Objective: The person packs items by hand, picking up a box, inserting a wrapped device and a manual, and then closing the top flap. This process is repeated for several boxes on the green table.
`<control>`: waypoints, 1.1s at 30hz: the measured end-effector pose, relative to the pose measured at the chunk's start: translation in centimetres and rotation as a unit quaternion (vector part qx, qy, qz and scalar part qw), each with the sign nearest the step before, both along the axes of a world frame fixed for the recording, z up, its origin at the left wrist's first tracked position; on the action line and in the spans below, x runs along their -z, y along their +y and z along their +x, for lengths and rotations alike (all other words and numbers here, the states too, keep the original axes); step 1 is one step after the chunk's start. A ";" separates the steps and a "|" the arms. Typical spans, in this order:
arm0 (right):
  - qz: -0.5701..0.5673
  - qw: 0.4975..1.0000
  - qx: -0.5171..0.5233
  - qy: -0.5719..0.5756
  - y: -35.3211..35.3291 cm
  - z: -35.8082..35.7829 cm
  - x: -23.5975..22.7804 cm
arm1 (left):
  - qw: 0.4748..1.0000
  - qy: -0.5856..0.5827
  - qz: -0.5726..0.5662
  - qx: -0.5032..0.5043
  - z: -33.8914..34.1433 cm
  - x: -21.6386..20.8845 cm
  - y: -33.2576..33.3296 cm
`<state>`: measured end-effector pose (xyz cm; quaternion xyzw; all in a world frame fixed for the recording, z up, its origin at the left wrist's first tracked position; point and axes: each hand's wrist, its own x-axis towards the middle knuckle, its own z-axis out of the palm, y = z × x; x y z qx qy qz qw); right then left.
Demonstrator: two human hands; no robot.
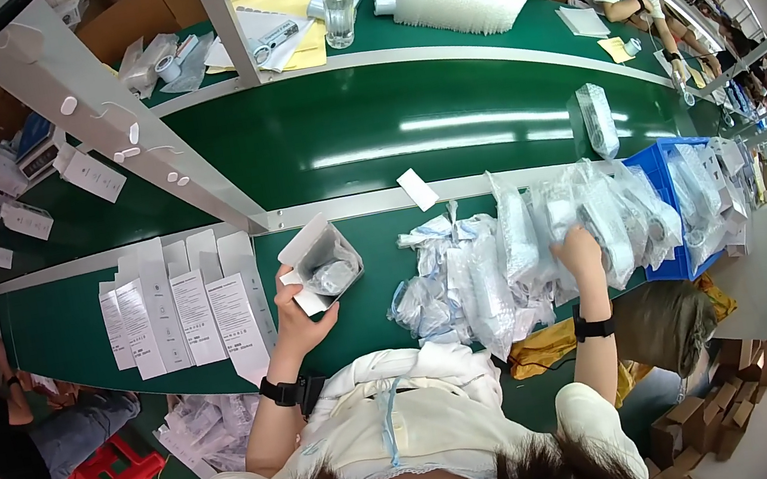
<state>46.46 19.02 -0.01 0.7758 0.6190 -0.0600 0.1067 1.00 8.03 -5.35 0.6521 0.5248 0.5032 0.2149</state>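
Note:
My left hand [303, 316] is wrapped round a white box [294, 246] whose top is open. Inside it lies something in a clear plastic bag [333, 275]; its kind is not visible. Over on the right, my right hand [580, 257] is in among bubble-wrap pouches [603, 218], its fingers curled against one pouch [560, 207]. The fingertips are partly hidden by the plastic. Between my hands lies a heap of small clear bags [424, 288] with pale contents. Left of the held box, several white cartons [151, 314] lie in overlapping rows.
A blue bin [665, 192] with more pouches stands at the right. A metal rail [367, 204] and post [155, 146] border the green belt [285, 134] beyond, which carries a bubble-wrap pouch [598, 122]. A white slip [417, 190] lies by the rail. Co-workers sit across and at left.

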 end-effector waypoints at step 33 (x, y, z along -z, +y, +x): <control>0.166 0.660 -0.313 0.663 0.6 -24.1 -8.0 | 0.975 -0.005 -0.155 -0.161 1.0 -9.2 1.8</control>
